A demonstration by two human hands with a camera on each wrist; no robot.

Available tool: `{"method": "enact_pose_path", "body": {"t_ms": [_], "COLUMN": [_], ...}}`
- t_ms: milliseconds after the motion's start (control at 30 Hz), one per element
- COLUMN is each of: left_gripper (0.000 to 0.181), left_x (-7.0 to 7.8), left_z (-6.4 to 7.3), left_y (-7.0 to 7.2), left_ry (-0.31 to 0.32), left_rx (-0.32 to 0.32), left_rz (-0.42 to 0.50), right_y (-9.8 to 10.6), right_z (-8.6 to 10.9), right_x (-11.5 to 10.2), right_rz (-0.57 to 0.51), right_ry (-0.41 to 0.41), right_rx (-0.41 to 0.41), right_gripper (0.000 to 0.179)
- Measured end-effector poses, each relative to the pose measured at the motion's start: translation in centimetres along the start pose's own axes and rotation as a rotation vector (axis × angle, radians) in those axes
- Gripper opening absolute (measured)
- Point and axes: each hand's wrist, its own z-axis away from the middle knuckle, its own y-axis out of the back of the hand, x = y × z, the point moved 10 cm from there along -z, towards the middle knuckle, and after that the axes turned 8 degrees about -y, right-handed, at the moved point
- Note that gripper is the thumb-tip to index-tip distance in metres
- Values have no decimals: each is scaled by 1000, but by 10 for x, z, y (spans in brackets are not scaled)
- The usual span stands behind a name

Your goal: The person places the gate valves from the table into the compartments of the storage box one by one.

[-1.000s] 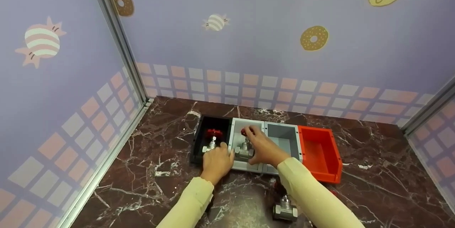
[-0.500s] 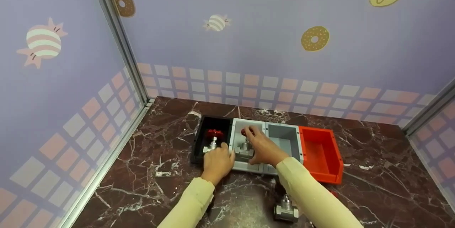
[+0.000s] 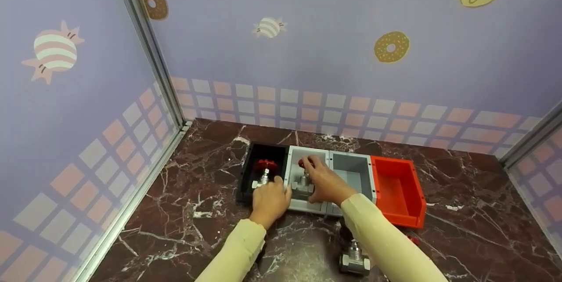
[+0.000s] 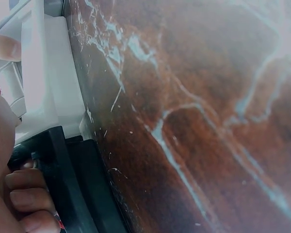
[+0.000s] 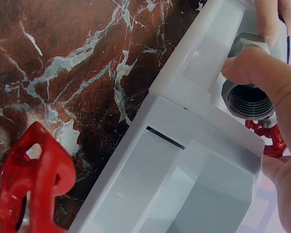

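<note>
In the head view my right hand [image 3: 327, 182] grips a silver handwheel valve [image 3: 303, 185] standing in the white bin. Its thumb lies along the valve's threaded hex end [image 5: 250, 101] in the right wrist view, with fingers near the red handwheel [image 5: 271, 141]. My left hand [image 3: 270, 198] straddles the wall between the black bin [image 3: 244, 181] and the white bin [image 3: 307, 205]. Its curled fingers [image 4: 31, 199] are inside the black bin, its thumb on the white side near the valve. A second red-wheeled valve [image 3: 263, 176] stands in the black bin.
Right of the white bin, a grey bin [image 3: 353, 176] and a red-orange bin [image 3: 397, 185] complete the row. Another valve [image 3: 354, 260] stands on the dark marbled table beside my right sleeve [image 3: 386, 238]; a red handwheel [image 3: 413, 240] peeks out past that sleeve. Patterned walls [image 3: 316, 66] enclose the table.
Both hands hold nearly the same pose at the bins, and the valves stay where they were. The head view has shifted very slightly.
</note>
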Motion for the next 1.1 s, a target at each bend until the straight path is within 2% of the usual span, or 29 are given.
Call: {"method": "enact_pose_path", "body": {"t_ms": [200,433,733,967,1100], "left_gripper": [32,32,33,32,31], "left_x": [-1,0,-2,-1,-2], "left_z": [1,3,1,1,1], "left_y": [1,5,-4,1,1], "left_ry": [-1,-11,17,7,11], "left_rx": [7,58,-17,23,10], "left_rz": [-3,-15,13,3,2], "right_y": [-4,-8,-14,-16,-17], "right_z": [-4,-7,-8,-11,-13], "right_x": [2,1,3,4,4], "right_rz": [8,4,-2,9,8], "right_ry": [-22,-24,-40,-44,-50], "right_rx": [-23,-46,-66,-67,-69], "right_gripper": [113,109,109,108,108]}}
